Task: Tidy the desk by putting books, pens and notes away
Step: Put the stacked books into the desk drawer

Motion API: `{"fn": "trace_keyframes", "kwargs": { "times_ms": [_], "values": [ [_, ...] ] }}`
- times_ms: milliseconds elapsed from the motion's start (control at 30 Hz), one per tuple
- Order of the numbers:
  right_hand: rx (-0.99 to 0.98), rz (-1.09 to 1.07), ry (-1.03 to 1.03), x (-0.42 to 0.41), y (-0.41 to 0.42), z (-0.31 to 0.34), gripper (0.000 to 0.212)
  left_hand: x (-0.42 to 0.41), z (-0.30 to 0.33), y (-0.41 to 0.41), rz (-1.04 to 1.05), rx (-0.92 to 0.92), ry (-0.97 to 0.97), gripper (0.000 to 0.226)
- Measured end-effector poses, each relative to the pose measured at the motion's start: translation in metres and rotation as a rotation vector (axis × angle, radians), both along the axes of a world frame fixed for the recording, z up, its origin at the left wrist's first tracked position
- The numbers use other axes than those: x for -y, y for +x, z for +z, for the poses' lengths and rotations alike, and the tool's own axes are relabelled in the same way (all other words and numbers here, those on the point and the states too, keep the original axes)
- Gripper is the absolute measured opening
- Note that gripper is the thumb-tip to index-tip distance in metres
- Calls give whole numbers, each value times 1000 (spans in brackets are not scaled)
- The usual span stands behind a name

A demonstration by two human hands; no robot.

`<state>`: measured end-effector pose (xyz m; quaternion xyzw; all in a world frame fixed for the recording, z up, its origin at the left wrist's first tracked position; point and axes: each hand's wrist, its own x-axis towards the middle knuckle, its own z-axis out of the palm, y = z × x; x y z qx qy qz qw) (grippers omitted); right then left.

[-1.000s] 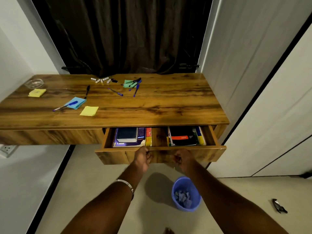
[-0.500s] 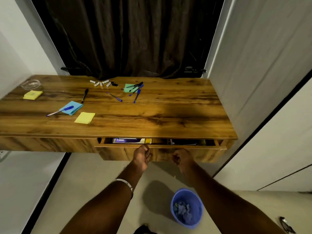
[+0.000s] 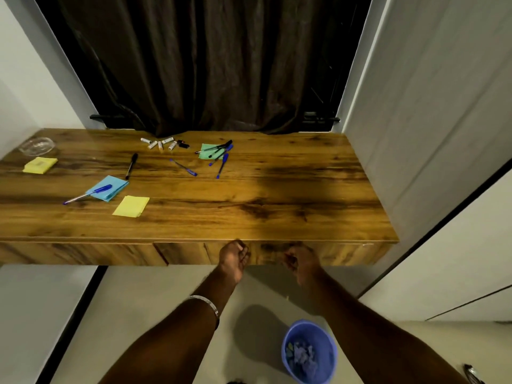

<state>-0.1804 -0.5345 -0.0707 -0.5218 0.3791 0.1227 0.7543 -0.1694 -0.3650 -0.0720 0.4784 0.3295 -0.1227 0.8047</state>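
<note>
Pens (image 3: 184, 167) and sticky notes (image 3: 130, 206) are lying scattered over the left and middle of the desk (image 3: 277, 189), none in hand.
Both the left hand (image 3: 233, 257) and right hand (image 3: 302, 260) are pressing curled fingers at the flush drawer front (image 3: 266, 253); whether they are gripping it I cannot tell. Light, thin pens are likely rolling easily, best pinched mid-barrel; the pads are soft, liftable by an edge. Drawer contents are hidden.

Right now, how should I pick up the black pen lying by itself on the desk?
Pinch the black pen around the middle of its thin barrel, coming straight down from above. It lies flat on the desk with bare wood on both long sides, so fingers fit either side.
</note>
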Motion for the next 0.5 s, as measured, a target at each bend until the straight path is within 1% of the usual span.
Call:
{"fn": "trace_keyframes", "kwargs": {
  "times_ms": [67,200,267,333,367,467,500],
  "values": [
    [-5,15,-25,1,0,-2,11,-3,-2,1,-20,-3,18,30],
    [8,106,-114,5,0,0,21,-12,-2,-1,-126,0,41,27],
    [28,190,-193,7,-2,2,19,-15,3,-3,-178,19,94,20],
    [87,257,-268,8,-5,4,14,-14,9,-4,-243,47,200,12],
    [116,280,-304,6,-7,9,13,-14,11,-5,-262,56,276,14],
    [183,377,-353,14,-1,1,15,-18,21,-5,-334,81,519,23],
    [187,416,-357,16,4,-1,19,-19,22,-5,-352,103,559,32]
  ]
}}
